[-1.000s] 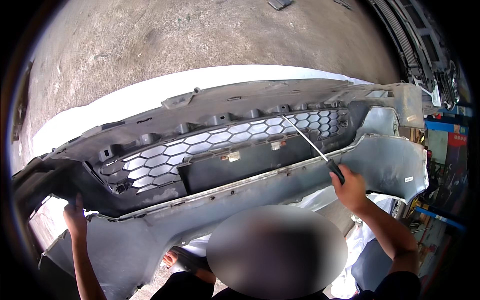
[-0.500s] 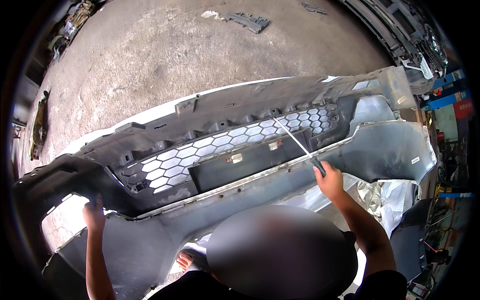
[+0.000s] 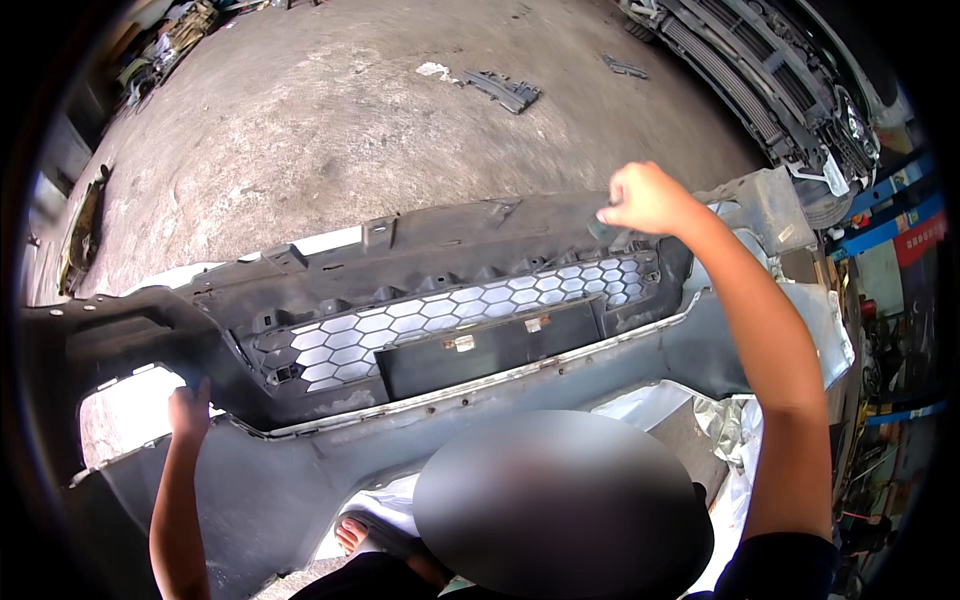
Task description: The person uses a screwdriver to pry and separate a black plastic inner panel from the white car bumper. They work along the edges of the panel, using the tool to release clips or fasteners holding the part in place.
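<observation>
A large bumper cover (image 3: 500, 425) lies below me, its inside up, with a honeycomb grille (image 3: 450, 310) and a dark recessed panel (image 3: 485, 355) along its middle. My left hand (image 3: 190, 405) grips the bumper's edge beside the opening at the left end. My right hand (image 3: 640, 200) is raised at the bumper's far right, closed round the dark handle of a screwdriver (image 3: 605, 225). The screwdriver's tip is hard to make out near the grille's upper strip. A blurred oval covers the bottom centre of the view.
Beyond the bumper are loose plastic pieces (image 3: 500, 90) on the concrete floor (image 3: 320, 120). A car's front end (image 3: 760, 75) is at top right, blue racking (image 3: 890, 230) at right, piled parts (image 3: 170, 45) at top left. Crumpled sheeting (image 3: 725, 440) and my foot (image 3: 350, 535) show below.
My right hand has swung from the bumper's near rail up to its far edge with the screwdriver. My left hand keeps its grip. The view now takes in more floor.
</observation>
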Demonstrator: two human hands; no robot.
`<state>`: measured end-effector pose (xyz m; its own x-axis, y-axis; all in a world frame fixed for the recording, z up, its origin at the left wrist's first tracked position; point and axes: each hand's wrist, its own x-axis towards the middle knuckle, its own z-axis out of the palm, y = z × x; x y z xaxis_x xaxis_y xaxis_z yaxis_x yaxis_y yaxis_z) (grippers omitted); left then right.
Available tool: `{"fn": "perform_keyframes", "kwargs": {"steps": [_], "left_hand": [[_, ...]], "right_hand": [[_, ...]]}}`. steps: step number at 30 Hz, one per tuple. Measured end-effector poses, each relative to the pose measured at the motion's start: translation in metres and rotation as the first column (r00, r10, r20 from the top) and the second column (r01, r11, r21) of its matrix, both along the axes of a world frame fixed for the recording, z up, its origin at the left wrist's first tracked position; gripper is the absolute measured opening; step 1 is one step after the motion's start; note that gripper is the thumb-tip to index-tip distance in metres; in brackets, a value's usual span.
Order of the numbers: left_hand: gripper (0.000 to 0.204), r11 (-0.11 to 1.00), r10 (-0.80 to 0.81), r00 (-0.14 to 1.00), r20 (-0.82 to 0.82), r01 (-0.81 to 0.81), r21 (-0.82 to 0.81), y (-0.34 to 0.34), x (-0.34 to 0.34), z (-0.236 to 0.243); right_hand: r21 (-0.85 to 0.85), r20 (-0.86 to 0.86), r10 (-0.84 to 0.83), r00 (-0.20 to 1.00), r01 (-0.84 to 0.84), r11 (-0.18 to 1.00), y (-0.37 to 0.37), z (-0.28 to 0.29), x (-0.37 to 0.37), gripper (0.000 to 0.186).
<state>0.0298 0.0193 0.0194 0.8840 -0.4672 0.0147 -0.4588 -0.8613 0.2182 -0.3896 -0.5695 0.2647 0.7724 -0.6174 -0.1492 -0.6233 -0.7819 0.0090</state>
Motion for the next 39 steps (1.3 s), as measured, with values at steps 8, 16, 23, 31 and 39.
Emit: {"fn": "perform_keyframes", "kwargs": {"steps": [8, 16, 23, 31, 39], "left_hand": [[0.057, 0.987, 0.105, 0.991, -0.088, -0.092, 0.133, -0.019, -0.012, 0.022], [0.059, 0.997, 0.082, 0.996, -0.023, -0.082, -0.009, 0.006, 0.000, 0.006], [0.055, 0.989, 0.124, 0.984, -0.127, -0.113, 0.090, -0.009, -0.011, 0.021], [0.057, 0.992, 0.101, 0.993, -0.067, -0.096, 0.078, -0.003, -0.013, 0.024], [0.052, 0.994, 0.097, 0.992, -0.086, -0.093, 0.055, -0.007, -0.015, 0.028]], "right_hand": [[0.531, 0.829, -0.551, -0.095, -0.173, 0.829, 0.012, -0.117, 0.043, 0.018], [0.287, 0.832, -0.518, -0.198, -0.644, 0.709, 0.001, -0.027, 0.023, 0.031], [0.520, 0.788, -0.616, 0.016, -0.552, 0.651, 0.011, -0.081, 0.025, 0.042], [0.493, 0.782, -0.620, 0.063, -0.670, 0.555, 0.006, -0.113, 0.023, 0.046], [0.493, 0.776, -0.628, 0.058, -0.678, 0.545, 0.005, -0.118, 0.024, 0.046]]}}
